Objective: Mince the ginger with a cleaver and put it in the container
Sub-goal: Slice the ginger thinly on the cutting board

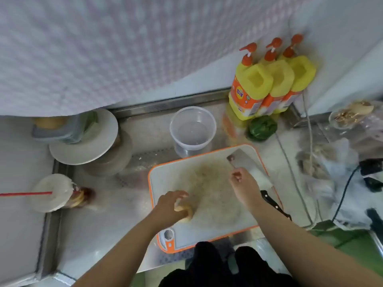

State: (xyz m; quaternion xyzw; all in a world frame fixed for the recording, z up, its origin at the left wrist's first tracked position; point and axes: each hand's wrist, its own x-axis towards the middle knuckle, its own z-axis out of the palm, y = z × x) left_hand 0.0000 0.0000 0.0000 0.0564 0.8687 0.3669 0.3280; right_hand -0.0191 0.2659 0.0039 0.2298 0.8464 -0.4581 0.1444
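The ginger (184, 211) is held at about 7 o'clock on the orange-rimmed cutting board (217, 230), near its left edge. The left hand (172, 206) is curled over it, fingers wrapped round the piece and pressing it to the board. The cleaver (246, 162) lies flat at 1 o'clock on the board, blade toward the far right corner, dark handle (273, 205) trailing toward 4 o'clock past the right wrist. The right hand (243, 183) hovers just over the blade's near part; its fingers are bent, but whether the grip is closed on anything cannot be told, as the frame is blurred there. The clear round container (192, 129) stands empty at 12 o'clock, just beyond the board on the steel tabletop (116, 214).

Pale smears are noted across the board's middle; no minced heap is seen. Judgement: the step in hand is setup, ginger positioned, cutting not yet begun. The next move calls for the cleaver handle to be taken firmly by the right hand and the blade brought over to 7 o'clock, with the left fingertips tucked back clear of the edge.
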